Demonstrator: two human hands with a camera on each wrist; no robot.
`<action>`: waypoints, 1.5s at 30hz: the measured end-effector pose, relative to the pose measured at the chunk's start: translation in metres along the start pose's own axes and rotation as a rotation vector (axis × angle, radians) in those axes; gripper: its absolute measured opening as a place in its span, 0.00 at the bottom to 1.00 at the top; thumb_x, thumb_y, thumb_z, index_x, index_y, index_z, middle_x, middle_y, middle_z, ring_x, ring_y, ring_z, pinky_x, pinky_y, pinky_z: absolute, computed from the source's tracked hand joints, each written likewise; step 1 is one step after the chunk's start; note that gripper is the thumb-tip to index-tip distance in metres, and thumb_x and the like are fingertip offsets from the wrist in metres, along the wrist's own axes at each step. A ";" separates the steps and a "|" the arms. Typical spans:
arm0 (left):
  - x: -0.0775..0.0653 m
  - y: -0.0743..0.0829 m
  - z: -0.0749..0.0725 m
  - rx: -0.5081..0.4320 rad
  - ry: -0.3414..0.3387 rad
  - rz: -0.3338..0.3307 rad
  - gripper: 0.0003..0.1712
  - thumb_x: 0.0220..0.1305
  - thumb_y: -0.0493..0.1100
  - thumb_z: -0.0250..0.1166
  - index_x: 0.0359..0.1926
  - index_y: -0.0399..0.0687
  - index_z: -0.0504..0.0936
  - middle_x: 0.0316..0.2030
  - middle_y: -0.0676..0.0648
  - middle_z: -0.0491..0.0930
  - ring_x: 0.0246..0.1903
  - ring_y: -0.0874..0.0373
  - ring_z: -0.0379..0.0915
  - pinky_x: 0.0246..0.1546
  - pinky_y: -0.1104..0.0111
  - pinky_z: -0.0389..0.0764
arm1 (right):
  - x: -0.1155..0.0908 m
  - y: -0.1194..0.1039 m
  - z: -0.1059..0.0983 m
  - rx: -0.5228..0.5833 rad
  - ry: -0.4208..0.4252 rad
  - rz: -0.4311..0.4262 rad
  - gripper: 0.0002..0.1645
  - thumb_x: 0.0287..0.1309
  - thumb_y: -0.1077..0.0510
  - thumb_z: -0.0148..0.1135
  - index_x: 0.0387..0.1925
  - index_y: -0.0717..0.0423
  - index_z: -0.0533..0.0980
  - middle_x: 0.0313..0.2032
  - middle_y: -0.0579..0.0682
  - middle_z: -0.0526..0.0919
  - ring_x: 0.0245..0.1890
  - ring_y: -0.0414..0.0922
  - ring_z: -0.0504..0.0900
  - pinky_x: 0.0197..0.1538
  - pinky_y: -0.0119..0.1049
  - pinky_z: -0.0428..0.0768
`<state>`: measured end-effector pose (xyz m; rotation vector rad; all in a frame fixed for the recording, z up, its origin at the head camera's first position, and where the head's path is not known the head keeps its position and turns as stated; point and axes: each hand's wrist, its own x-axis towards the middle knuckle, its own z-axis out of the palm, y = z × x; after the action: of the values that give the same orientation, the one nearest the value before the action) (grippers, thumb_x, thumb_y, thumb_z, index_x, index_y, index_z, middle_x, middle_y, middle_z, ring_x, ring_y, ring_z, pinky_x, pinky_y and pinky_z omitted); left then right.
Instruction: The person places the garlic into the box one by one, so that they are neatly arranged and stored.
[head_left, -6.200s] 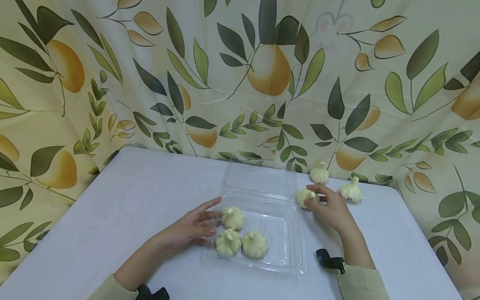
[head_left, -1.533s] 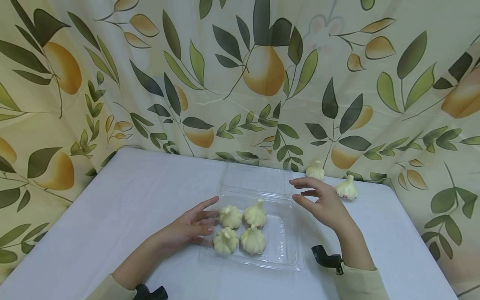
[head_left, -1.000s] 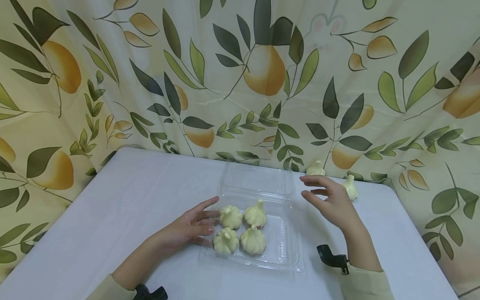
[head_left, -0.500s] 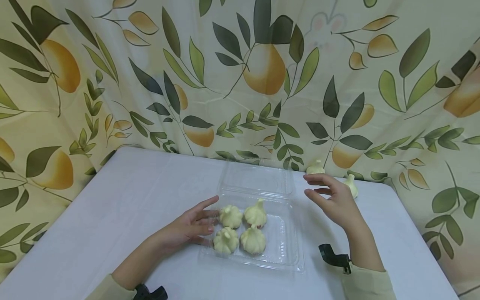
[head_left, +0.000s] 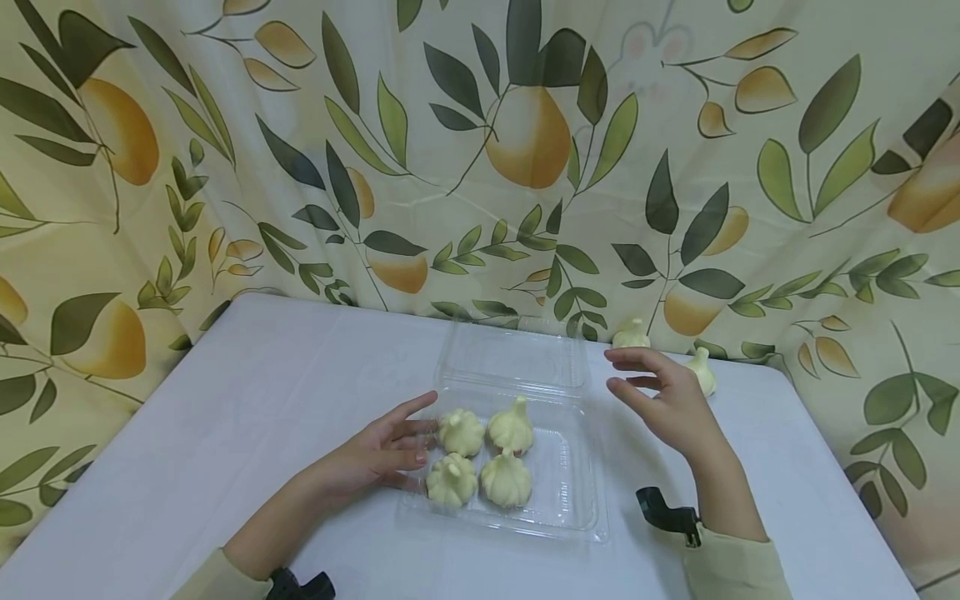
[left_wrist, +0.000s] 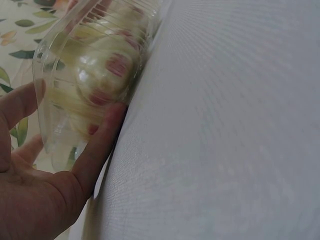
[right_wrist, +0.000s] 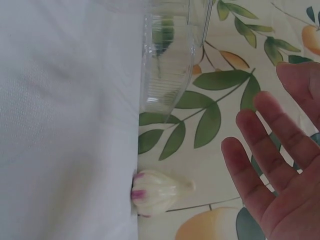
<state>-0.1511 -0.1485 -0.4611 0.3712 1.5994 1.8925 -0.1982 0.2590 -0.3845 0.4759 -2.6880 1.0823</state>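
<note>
A clear plastic clamshell box (head_left: 573, 479) lies with its lid (head_left: 513, 358) folded back. Several garlic bulbs (head_left: 506, 481) sit in the left part of its base, in two rows. My left hand (head_left: 375, 454) touches the box's left side with spread fingers; in the left wrist view a finger (left_wrist: 102, 145) lies along the lower wall. To the right of the box my right hand (head_left: 667, 400) hovers with parted fingers and nothing in it. Just beyond that hand is one loose garlic bulb (head_left: 632, 335), and another garlic bulb (head_left: 702, 372) is partly hidden behind it.
A white cloth (head_left: 247, 400) covers the table. A curtain (head_left: 465, 167) printed with fruit and leaves hangs right along the table's far edge. Black wrist cameras (head_left: 667, 517) sit at both sleeves.
A garlic bulb that my right hand held earlier now sits in the box's back row. The right hand has let go and drawn back rightward. My left hand stays at the box.
</note>
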 end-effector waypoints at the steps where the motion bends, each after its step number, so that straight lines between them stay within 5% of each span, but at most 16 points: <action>1: 0.000 0.000 0.000 0.000 0.000 -0.002 0.45 0.71 0.36 0.59 0.80 0.64 0.46 0.75 0.36 0.52 0.70 0.38 0.58 0.54 0.49 0.79 | 0.000 0.000 0.000 -0.001 0.000 -0.001 0.21 0.64 0.55 0.67 0.57 0.52 0.78 0.54 0.51 0.83 0.52 0.45 0.81 0.50 0.23 0.79; 34: 0.000 -0.001 -0.001 0.024 -0.003 0.004 0.46 0.71 0.38 0.61 0.80 0.65 0.46 0.75 0.37 0.52 0.69 0.40 0.59 0.53 0.51 0.79 | 0.001 -0.001 0.006 -0.007 -0.033 -0.017 0.20 0.63 0.56 0.67 0.56 0.53 0.78 0.53 0.50 0.84 0.52 0.44 0.81 0.50 0.27 0.81; 45: -0.001 0.000 -0.001 0.025 0.000 0.006 0.46 0.71 0.37 0.60 0.80 0.64 0.46 0.75 0.37 0.52 0.67 0.41 0.61 0.53 0.51 0.79 | 0.002 -0.001 0.009 -0.019 -0.048 -0.023 0.20 0.63 0.56 0.68 0.56 0.53 0.78 0.53 0.49 0.84 0.52 0.46 0.82 0.51 0.40 0.83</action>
<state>-0.1511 -0.1501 -0.4617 0.3870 1.6253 1.8782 -0.2002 0.2515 -0.3895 0.5351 -2.7250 1.0509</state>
